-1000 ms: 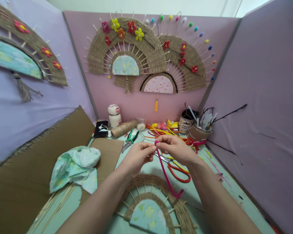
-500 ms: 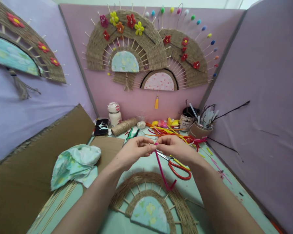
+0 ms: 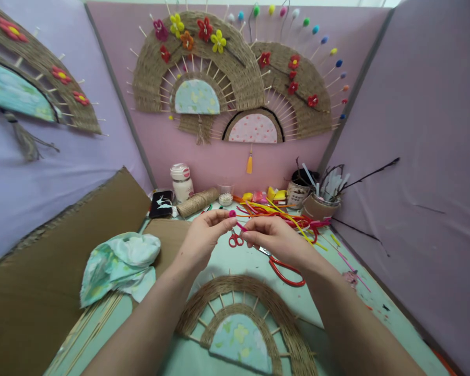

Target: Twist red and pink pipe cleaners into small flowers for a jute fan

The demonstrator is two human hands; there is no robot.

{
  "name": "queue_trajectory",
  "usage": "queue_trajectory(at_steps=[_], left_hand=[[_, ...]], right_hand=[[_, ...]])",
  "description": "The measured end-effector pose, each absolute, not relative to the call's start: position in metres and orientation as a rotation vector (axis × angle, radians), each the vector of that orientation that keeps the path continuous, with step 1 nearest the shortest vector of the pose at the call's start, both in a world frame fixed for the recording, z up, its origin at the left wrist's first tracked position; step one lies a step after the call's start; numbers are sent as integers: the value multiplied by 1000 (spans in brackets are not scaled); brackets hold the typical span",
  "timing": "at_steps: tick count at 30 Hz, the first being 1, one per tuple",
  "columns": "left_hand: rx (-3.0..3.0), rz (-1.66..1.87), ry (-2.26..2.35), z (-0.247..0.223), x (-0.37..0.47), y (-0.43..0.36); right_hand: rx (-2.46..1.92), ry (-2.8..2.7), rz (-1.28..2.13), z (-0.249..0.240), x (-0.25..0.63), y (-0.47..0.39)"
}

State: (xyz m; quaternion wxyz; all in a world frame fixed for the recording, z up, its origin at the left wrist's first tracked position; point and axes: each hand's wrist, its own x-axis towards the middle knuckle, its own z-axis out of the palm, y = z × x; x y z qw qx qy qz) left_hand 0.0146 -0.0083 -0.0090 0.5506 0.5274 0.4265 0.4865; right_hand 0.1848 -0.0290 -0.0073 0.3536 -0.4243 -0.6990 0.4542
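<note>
A magenta pipe cleaner point(image 3: 241, 226) stretches between my two hands above the table. Its upper end is bunched into a small loop point(image 3: 232, 213), pinched by the fingertips of my left hand point(image 3: 211, 232). My right hand point(image 3: 274, 237) grips the strand lower down, its fingers closed; any length beyond is hidden by that hand. Beneath them lie small red-handled scissors point(image 3: 235, 239) and larger red-handled scissors point(image 3: 285, 271), whose blades are partly covered by my right hand. Nearer to me rests a half-round twine-woven fan point(image 3: 235, 284) with a floral cloth centre point(image 3: 241, 339).
Colourful pipe cleaners point(image 3: 274, 211) are heaped at the back, beside a pot of twigs point(image 3: 321, 206). A twine roll point(image 3: 198, 202) and white bottle point(image 3: 182, 183) stand back left. Crumpled floral cloth point(image 3: 119, 266) lies left, by a cardboard sheet point(image 3: 82, 250). Woven fans point(image 3: 199, 47) hang ahead.
Both hands have shifted slightly left. The pipe cleaner's long end, which hung down over the fan, is now drawn up, and my right hand holds it apart from the bunched end.
</note>
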Motion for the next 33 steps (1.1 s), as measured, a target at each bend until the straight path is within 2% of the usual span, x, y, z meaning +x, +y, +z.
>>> queue_trajectory(at_steps=[6, 13, 21, 33], left_hand=[[1314, 949, 966, -8, 9, -8], [1413, 866, 1000, -11, 5, -6], [1147, 985, 871, -11, 9, -6], [915, 930, 712, -10, 12, -9]], right_hand=[[-1164, -1941, 733, -1, 187, -36], [-1151, -2030, 546, 0, 195, -31], [-1193, -2039, 543, -1, 198, -29], [-1167, -2073, 699, -5, 201, -22]])
